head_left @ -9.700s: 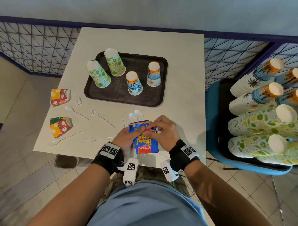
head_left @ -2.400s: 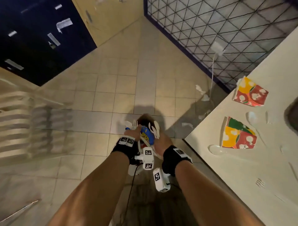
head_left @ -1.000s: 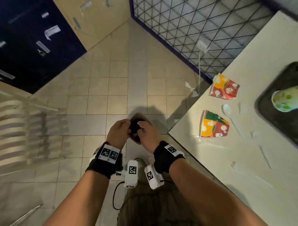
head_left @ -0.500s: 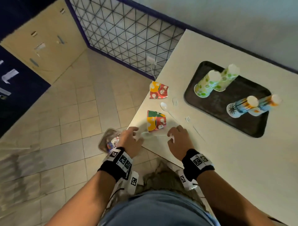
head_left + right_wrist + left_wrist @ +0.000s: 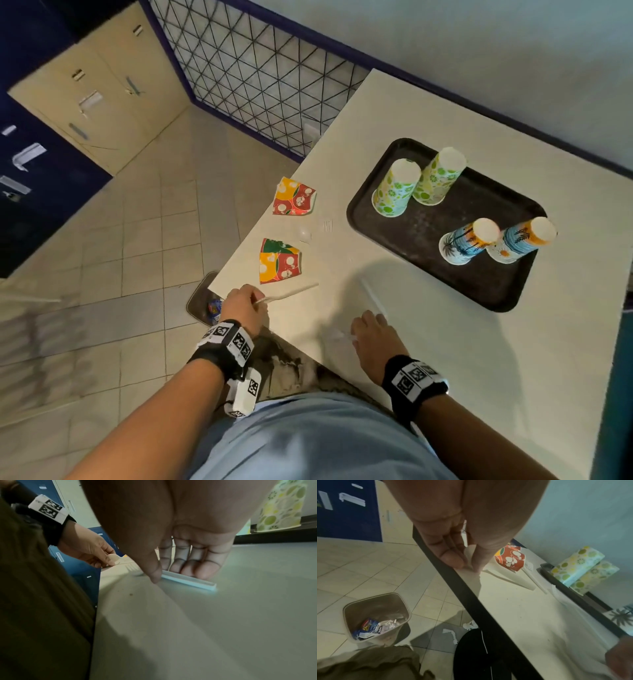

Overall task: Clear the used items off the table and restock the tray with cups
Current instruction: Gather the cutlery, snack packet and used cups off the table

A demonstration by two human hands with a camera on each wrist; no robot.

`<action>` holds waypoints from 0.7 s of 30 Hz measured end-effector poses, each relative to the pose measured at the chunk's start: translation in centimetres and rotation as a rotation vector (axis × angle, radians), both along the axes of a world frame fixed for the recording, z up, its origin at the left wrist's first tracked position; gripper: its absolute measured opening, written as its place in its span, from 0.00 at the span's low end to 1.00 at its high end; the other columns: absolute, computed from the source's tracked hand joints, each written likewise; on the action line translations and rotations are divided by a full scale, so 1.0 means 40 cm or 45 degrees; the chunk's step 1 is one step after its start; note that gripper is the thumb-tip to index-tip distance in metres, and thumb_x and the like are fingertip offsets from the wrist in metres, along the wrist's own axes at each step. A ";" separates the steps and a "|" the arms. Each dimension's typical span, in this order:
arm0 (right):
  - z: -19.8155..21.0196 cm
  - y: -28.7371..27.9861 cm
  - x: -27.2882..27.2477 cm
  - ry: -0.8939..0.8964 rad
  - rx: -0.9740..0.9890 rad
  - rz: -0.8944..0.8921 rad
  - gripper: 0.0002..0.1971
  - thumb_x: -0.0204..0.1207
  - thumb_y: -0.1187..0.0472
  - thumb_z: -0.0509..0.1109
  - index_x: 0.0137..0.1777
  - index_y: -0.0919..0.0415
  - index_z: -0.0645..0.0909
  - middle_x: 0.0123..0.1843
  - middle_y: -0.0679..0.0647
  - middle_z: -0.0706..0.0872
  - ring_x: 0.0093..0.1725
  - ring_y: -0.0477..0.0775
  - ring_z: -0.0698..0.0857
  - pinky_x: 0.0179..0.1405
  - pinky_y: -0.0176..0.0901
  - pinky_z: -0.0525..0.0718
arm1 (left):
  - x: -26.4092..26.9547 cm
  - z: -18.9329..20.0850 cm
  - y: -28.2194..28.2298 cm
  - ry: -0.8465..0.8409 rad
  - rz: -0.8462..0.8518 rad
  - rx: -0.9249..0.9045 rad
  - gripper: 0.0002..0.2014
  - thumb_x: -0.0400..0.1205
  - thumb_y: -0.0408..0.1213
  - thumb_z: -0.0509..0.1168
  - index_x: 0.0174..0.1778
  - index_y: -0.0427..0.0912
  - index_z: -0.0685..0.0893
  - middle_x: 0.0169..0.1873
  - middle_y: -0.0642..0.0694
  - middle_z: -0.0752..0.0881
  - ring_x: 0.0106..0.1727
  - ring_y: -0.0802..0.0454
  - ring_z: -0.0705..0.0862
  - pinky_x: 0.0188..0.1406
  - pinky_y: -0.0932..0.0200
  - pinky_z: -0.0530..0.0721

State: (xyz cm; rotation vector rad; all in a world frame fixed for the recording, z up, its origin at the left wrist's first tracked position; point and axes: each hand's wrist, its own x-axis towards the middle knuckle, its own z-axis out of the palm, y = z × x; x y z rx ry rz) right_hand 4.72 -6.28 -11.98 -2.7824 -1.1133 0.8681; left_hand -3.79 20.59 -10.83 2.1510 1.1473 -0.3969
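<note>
wrapper [image 5: 368,626] now binned — flattened cups [image 5: 279,261] nearby

**Table, tray and bin from above**

A tray [image 5: 428,236] sits on the far right part of the table [image 5: 479,342], carrying four upside-down cups [image 5: 397,188] in two pairs. Left of the tray, two flattened cups [image 5: 279,262] lie near the table's left edge, one behind the other. A bin [image 5: 375,615] stands on the floor below that edge.
</note>
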 end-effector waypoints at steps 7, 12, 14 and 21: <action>0.045 -0.018 0.075 0.076 0.484 -0.427 0.06 0.79 0.65 0.67 0.52 0.60 0.73 0.58 0.57 0.72 0.52 0.62 0.77 0.54 0.54 0.80 | -0.039 0.043 -0.037 -0.294 0.037 -0.142 0.05 0.85 0.40 0.72 0.44 0.55 0.85 0.37 0.54 0.86 0.42 0.49 0.85 0.42 0.55 0.80; 0.047 0.042 0.141 0.081 0.445 -0.720 0.07 0.80 0.64 0.64 0.55 0.63 0.71 0.58 0.61 0.72 0.51 0.70 0.80 0.52 0.59 0.80 | 0.010 0.079 -0.078 -0.564 0.264 -0.429 0.03 0.84 0.43 0.72 0.47 0.48 0.88 0.43 0.41 0.91 0.48 0.39 0.91 0.52 0.43 0.94; 0.033 0.064 0.151 0.095 0.316 -0.708 0.15 0.82 0.60 0.67 0.64 0.65 0.72 0.65 0.63 0.72 0.59 0.71 0.80 0.60 0.59 0.80 | 0.039 0.091 -0.092 -0.635 0.430 -0.619 0.04 0.85 0.40 0.72 0.49 0.43 0.87 0.49 0.38 0.92 0.55 0.40 0.93 0.55 0.40 0.94; 0.018 0.060 0.164 0.012 0.159 -0.537 0.11 0.85 0.61 0.62 0.64 0.64 0.73 0.64 0.64 0.79 0.61 0.66 0.81 0.59 0.56 0.82 | 0.117 0.132 -0.110 -0.772 0.668 -0.815 0.04 0.89 0.36 0.66 0.54 0.40 0.83 0.42 0.41 0.93 0.42 0.48 0.94 0.42 0.49 0.94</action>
